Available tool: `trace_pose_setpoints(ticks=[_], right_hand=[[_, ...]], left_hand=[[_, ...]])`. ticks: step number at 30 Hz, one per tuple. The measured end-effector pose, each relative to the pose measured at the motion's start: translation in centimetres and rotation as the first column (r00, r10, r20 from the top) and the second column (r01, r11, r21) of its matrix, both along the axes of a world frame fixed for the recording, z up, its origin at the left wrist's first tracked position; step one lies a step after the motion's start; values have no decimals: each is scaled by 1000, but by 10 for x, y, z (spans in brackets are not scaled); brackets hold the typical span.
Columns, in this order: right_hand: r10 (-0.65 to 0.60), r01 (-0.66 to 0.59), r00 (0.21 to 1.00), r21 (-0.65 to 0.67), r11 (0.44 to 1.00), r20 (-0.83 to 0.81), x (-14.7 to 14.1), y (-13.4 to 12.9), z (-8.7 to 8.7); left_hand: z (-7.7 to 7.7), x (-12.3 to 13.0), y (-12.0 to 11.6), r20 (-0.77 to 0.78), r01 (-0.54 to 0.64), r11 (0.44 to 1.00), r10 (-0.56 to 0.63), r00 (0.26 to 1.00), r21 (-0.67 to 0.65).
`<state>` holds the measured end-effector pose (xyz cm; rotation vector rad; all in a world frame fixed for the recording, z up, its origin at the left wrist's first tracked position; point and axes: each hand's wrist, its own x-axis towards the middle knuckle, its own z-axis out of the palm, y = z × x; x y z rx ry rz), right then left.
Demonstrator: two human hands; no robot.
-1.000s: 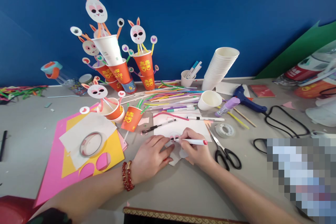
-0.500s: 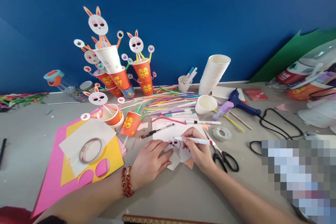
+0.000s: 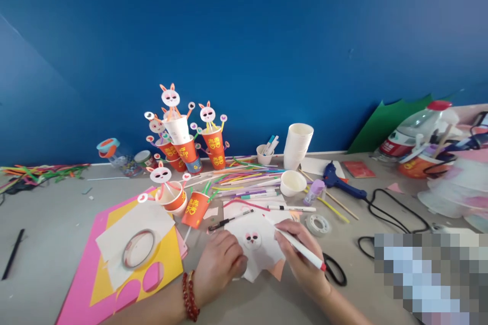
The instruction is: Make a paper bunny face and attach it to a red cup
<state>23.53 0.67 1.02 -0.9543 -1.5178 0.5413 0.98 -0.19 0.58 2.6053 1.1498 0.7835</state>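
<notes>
Since the frame half a second earlier, the marker [image 3: 303,249] has lifted off the drawn rabbit face [image 3: 252,238], and the left hand [image 3: 221,264] has slid back from it. From the head camera, our only view, we see the right hand [image 3: 303,261] pinching the marker between thumb and fingers, its tip above the white paper [image 3: 263,256]. The left hand is curled at the paper's left edge; we cannot tell whether it grips anything. The rabbit face lies on that paper between our hands.

Beyond, a small cup [image 3: 264,156] holds pens, near a tall stack of white cups [image 3: 296,147]. A tilted red cup [image 3: 195,209] bears green stems; a stacked pair of red cups [image 3: 214,147] carries a rabbit figure [image 3: 208,112]. An orange tub [image 3: 412,168] at right holds sticks.

All stand on a grey table [image 3: 274,307], against a blue wall [image 3: 247,35], with a green sheet [image 3: 371,132] leaning at right.
</notes>
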Motion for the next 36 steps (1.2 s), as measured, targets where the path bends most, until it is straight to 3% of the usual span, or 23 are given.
trace_pose_setpoints(ticks=[3,7,12,16,19,23,28,32,36], right_hand=[[30,-31,999,26,999,16,1,0,5],[137,-138,990,-37,990,-16,0,-5,12],[187,-234,954,-191,953,-236,-4,-7,11],[139,-290,895,-316,903,-423,-7,-5,9],[116,-316,869,-360,878,-480,-9,-4,8],[115,-340,861,-393,854,-495,-11,-4,8],[217,-376,893,-389,841,-394,-9,-6,7],[301,-411,902,-398,820,-310,-5,-5,3],[291,-397,909,-412,820,-297,-5,-4,1]], left_hand=[[-3,-1,-1,60,-31,991,39,997,-127],[3,-4,-2,113,-83,935,129,985,-344],[25,2,-1,203,-79,902,179,963,-424],[25,14,2,359,-7,883,198,912,-470],[13,21,4,421,10,900,194,886,-436],[-4,19,8,407,23,956,102,908,-291],[-19,15,11,437,67,993,-19,899,-94],[-18,12,10,401,100,989,-49,915,-109],[-12,11,9,400,120,989,-77,913,-84]])
